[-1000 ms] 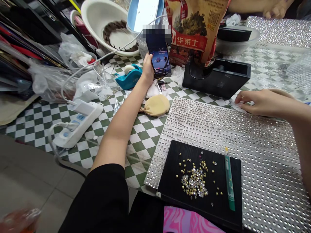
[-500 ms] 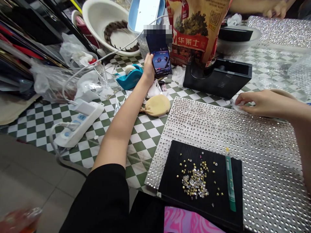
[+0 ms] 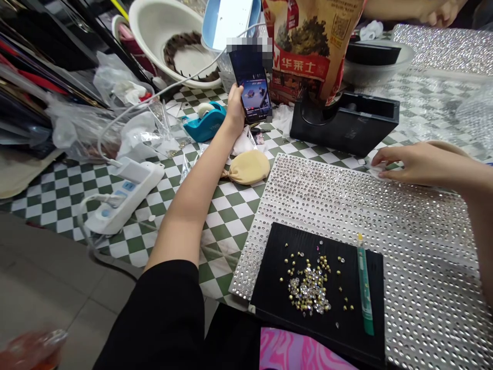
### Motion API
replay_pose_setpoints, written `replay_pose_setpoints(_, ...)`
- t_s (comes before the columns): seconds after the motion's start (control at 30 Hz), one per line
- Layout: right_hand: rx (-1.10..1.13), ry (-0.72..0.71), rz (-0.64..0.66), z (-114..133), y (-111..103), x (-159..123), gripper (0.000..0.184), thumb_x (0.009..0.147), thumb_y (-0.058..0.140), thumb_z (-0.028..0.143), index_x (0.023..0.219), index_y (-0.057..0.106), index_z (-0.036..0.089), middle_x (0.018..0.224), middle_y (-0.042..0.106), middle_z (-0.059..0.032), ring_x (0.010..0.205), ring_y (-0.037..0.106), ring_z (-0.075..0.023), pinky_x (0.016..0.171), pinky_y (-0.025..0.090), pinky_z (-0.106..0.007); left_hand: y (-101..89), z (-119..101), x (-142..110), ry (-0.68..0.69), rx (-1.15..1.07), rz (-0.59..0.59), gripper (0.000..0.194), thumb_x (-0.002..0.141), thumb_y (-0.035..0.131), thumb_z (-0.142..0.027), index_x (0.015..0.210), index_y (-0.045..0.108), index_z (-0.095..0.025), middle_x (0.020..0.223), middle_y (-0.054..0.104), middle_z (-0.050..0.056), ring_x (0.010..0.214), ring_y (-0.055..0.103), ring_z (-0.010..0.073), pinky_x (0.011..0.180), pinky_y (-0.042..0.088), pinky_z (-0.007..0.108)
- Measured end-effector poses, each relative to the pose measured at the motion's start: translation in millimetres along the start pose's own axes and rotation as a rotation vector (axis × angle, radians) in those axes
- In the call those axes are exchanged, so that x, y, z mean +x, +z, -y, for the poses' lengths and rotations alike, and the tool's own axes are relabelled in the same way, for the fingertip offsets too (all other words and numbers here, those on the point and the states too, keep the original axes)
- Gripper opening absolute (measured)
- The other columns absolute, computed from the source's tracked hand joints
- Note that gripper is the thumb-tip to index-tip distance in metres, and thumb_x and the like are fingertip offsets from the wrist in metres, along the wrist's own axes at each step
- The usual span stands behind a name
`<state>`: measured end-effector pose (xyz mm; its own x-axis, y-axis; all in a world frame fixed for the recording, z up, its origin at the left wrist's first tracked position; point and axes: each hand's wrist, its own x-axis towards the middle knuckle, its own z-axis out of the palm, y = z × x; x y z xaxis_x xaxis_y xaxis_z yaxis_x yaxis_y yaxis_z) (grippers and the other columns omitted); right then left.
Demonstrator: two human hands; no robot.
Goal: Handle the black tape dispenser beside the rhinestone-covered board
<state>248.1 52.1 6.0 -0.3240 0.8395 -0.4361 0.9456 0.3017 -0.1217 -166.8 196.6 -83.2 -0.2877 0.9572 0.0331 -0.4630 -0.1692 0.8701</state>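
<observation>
My left hand reaches forward and grips a lit phone, which stands upright against a printed food bag. My right hand lies on the far edge of a rhinestone-studded sheet, fingers stretched out over a small white scrap. Close to me a black tray carries a heap of loose rhinestones and a green picker pen.
A black box stands behind the sheet. A tan pouch, a teal tape dispenser, a white power strip and plastic bags sit on the green checked cloth. White basins are at the back. Another person's hand shows top right.
My left hand shifted slightly on the phone. My right hand edged a little along the sheet's far edge.
</observation>
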Motion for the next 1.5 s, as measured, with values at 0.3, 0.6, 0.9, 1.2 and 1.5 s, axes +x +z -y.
replay_pose_setpoints(0.3, -0.025, 0.006, -0.016, -4, 2, 3, 0.057, 0.07, 0.046, 0.061, 0.111, 0.065, 0.027, 0.109, 0.073, -0.0066, 0.093, 0.069, -0.0296, 0.084, 0.048, -0.042, 2.0, -4, -4, 0.013, -0.032, 0.051, 0.02, 0.104, 0.049, -0.024, 0.098, 0.063, -0.037, 0.115, 0.075, -0.007, 0.14, 0.054, 0.0168, 0.118, 0.051, 0.03)
replay_pose_setpoints(0.6, -0.023, 0.015, -0.03, 1, 3, 2, 0.051, 0.073, 0.046, 0.059, 0.106, 0.067, 0.027, 0.107, 0.073, -0.0072, 0.092, 0.069, -0.0301, 0.083, 0.047, -0.043, 0.4, -3, -2, 0.082, 0.02, 0.071, 0.028, 0.109, 0.043, -0.016, 0.089, 0.058, -0.029, 0.107, 0.073, -0.001, 0.137, 0.057, 0.0197, 0.122, 0.045, 0.033)
replay_pose_setpoints(0.9, -0.013, 0.048, -0.057, -1, 5, 3, 0.051, 0.069, 0.047, 0.06, 0.103, 0.068, 0.029, 0.105, 0.074, -0.0044, 0.088, 0.068, -0.0282, 0.081, 0.046, -0.04, -0.3, -6, -2, 0.012, 0.068, 0.013, 0.029, 0.105, 0.045, -0.017, 0.095, 0.065, -0.036, 0.115, 0.073, -0.003, 0.144, 0.049, 0.0174, 0.122, 0.044, 0.028)
replay_pose_setpoints(1.2, -0.005, 0.075, -0.049, 5, 3, 4, 0.046, 0.071, 0.051, 0.056, 0.101, 0.07, 0.028, 0.105, 0.074, -0.0034, 0.092, 0.067, -0.0279, 0.084, 0.046, -0.04, 0.5, -8, -5, 0.087, 0.011, 0.117, 0.041, 0.116, 0.027, -0.005, 0.091, 0.054, -0.024, 0.09, 0.067, -0.003, 0.126, 0.065, 0.0187, 0.12, 0.049, 0.035)
replay_pose_setpoints(1.5, 0.001, 0.086, -0.076, 5, 5, 3, 0.032, 0.078, 0.058, 0.046, 0.101, 0.071, 0.029, 0.105, 0.074, -0.0021, 0.09, 0.067, -0.0254, 0.081, 0.045, -0.037, 0.4, -6, -4, 0.062, -0.019, 0.072, 0.038, 0.115, 0.035, -0.01, 0.089, 0.059, -0.025, 0.097, 0.07, 0.002, 0.134, 0.059, 0.022, 0.121, 0.047, 0.033)
